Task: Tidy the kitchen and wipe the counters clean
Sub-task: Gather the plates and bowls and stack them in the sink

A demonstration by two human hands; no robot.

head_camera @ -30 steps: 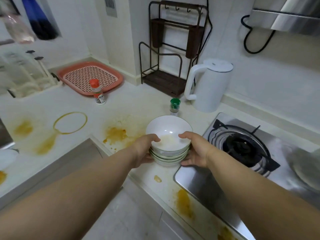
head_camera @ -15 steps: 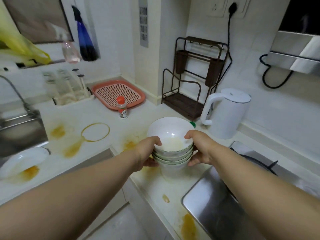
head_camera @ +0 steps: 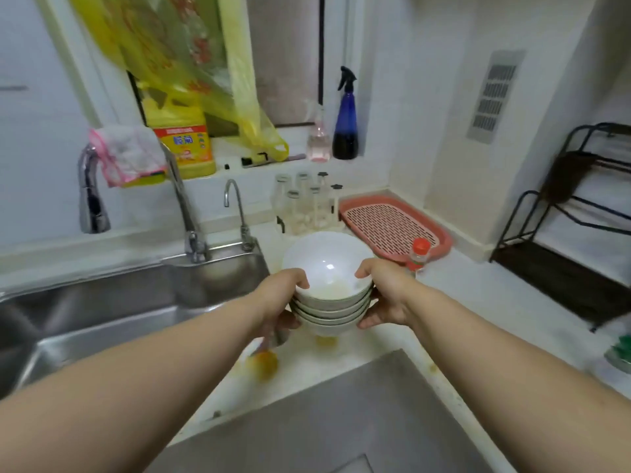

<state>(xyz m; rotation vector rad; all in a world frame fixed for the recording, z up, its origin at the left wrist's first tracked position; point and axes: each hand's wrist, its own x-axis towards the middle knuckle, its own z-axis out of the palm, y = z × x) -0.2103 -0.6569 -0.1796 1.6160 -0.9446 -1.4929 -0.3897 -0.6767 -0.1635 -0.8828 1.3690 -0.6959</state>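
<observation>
A stack of several white bowls [head_camera: 327,268] hangs in the air above the white counter [head_camera: 478,302], just right of the steel sink [head_camera: 112,302]. My left hand [head_camera: 283,295] grips the stack's left side, thumb over the top rim. My right hand [head_camera: 386,291] grips its right side the same way. The top bowl has a pale smear inside. Orange-yellow stains [head_camera: 263,363] mark the counter beneath the stack. A pink-edged cloth [head_camera: 126,155] hangs over the tall tap.
A red-capped small bottle [head_camera: 418,256] stands right of the bowls, before a pink drain tray [head_camera: 392,227]. Glass bottles [head_camera: 304,203] sit behind. A dark wire rack [head_camera: 573,233] stands at right. A yellow detergent jug [head_camera: 184,141] and blue spray bottle [head_camera: 345,121] are on the sill.
Both hands have carried the bowl stack left, from beside the stove and kettle to the counter by the sink. The view has swung left with it.
</observation>
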